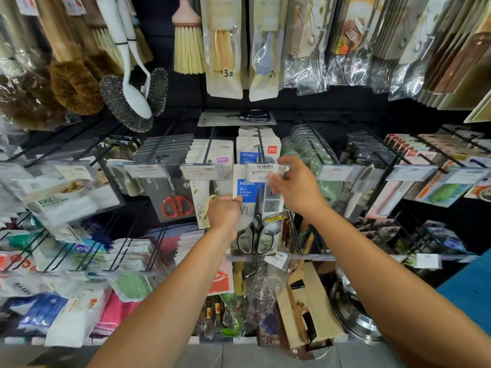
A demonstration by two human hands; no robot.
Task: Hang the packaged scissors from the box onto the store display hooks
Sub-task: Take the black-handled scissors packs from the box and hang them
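A packaged pair of black-handled scissors, on a white card with a blue HOME label, hangs upright at the front of the centre display hook. My left hand grips the card's left edge at mid-height. My right hand pinches the clear plastic price tag at the hook's front end, just above the card. Behind it, several identical scissors packs fill the same hook. The box is not in view.
Neighbouring hooks carry red-handled scissors on the left, a beige-carded pack beside the centre hook, and green items to the right. Brushes and scourers hang overhead. Lower hooks hold cloths and bags. A blue surface lies at the right.
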